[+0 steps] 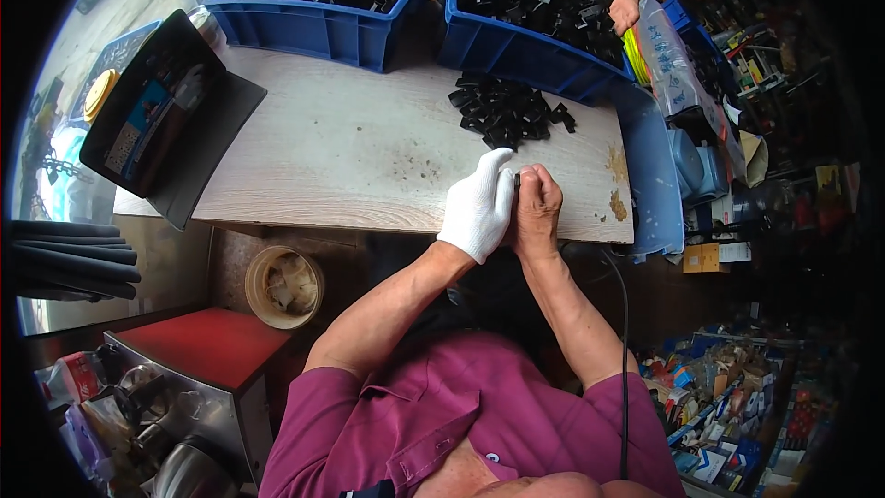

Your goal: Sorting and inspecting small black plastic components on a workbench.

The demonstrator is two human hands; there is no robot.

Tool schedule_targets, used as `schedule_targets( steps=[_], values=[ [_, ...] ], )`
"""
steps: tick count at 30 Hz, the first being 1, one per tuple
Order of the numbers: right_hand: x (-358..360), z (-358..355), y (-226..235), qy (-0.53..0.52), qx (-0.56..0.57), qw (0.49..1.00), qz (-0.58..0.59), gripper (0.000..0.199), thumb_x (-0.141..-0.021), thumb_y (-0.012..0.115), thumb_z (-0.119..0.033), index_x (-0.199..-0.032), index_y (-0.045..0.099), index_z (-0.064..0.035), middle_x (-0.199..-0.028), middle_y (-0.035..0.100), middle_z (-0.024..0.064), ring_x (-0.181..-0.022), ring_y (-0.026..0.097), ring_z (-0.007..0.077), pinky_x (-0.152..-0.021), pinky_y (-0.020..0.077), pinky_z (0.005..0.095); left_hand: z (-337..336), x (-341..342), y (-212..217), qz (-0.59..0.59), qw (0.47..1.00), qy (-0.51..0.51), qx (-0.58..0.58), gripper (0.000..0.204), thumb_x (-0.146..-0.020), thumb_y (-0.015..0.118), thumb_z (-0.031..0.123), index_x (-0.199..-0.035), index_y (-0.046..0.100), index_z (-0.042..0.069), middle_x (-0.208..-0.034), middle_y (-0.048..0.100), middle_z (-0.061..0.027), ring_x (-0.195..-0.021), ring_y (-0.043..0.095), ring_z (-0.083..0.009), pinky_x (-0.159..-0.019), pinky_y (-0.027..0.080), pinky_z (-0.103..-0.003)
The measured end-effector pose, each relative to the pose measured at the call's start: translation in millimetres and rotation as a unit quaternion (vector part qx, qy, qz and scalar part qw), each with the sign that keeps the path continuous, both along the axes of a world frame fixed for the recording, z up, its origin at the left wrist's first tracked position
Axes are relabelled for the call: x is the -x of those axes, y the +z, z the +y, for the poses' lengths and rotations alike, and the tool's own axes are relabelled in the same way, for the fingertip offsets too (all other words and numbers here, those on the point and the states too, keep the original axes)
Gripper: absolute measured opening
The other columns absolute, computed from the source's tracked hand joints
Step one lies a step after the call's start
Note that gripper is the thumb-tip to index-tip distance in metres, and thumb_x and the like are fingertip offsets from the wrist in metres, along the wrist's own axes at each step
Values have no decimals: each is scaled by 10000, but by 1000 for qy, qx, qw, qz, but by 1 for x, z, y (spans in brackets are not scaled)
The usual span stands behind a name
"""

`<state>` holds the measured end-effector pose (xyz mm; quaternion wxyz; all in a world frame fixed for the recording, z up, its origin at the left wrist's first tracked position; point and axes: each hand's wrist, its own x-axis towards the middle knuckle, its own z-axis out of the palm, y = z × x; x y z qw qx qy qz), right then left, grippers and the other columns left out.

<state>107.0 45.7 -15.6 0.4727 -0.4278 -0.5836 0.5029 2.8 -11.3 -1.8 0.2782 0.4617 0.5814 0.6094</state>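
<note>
My left hand (477,207), in a white knitted glove, is pressed against my bare right hand (536,207) over the front edge of the table. Both are closed. A small black part (518,179) shows between them, mostly covered by the fingers, so its exact kind cannot be made out. My right thumb lies along the top of it. Just beyond my hands, a loose pile of small black plastic pieces (502,111) lies on the pale wood-grain table (341,143).
Two blue crates (318,32) (525,51) heaped with black pieces stand along the far edge. A tablet (152,115) leans in its stand at left. Right of the table is a blue bin (650,175); a bucket (284,286) stands below. Another person's hand (624,14) hangs at far right.
</note>
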Motion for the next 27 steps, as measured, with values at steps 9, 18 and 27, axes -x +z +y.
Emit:
schedule_targets(
  steps=[9, 18, 27],
  values=[
    [-1, -4, 18, 68, 102, 990, 75, 227, -982, 572, -222, -778, 542, -129, -747, 435, -85, -726, 376, 32, -651, 327, 232, -4, 7, -6, -33, 999, 1, -14, 338, -984, 526, 170, -1305, 517, 65, -803, 656, -236, -724, 656, -413, -661, 512, -449],
    [-37, 41, 53, -61, 171, 973, 142, 323, -943, 580, -317, -711, 451, -132, -475, 257, -36, -385, 330, 114, -472, 587, 486, -8, 5, -3, -2, 1000, -11, -17, 324, -948, 616, 166, -1237, 574, 24, -787, 655, -188, -694, 657, -304, -684, 521, -384],
    [-108, 146, 70, -376, 123, 902, 175, 377, -908, 608, -483, -1005, 514, -132, -548, 399, 43, -607, 543, 238, -723, 574, 629, 0, 2, -6, 50, 997, -16, -48, 264, -924, 639, 131, -1155, 626, 3, -973, 690, -203, -837, 694, -309, -766, 539, -351]
  ],
)
